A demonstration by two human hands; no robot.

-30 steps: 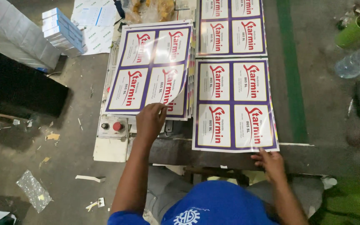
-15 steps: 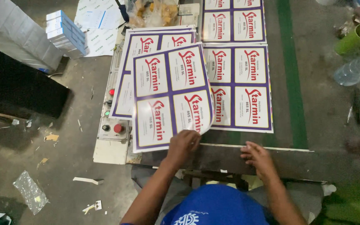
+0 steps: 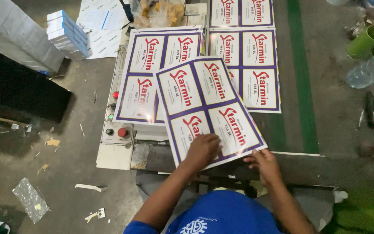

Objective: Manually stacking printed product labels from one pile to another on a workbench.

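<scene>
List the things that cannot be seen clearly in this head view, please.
- Lower edge of the glossy white-and-purple label sheet: covered by the left hand.
- Sheet stack on the left: partly hidden under the tilted sheet.
- Green cup: blurred.
- Right hand grip: unclear at the sheet corner.

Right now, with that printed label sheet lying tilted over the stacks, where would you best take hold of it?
Probably by its near edge, coming from the person's side. The tilted label sheet is thin, flat and floppy, and its near corners overhang the table edge. The left hand already lies on the near part, the right hand at the near right corner.
</scene>
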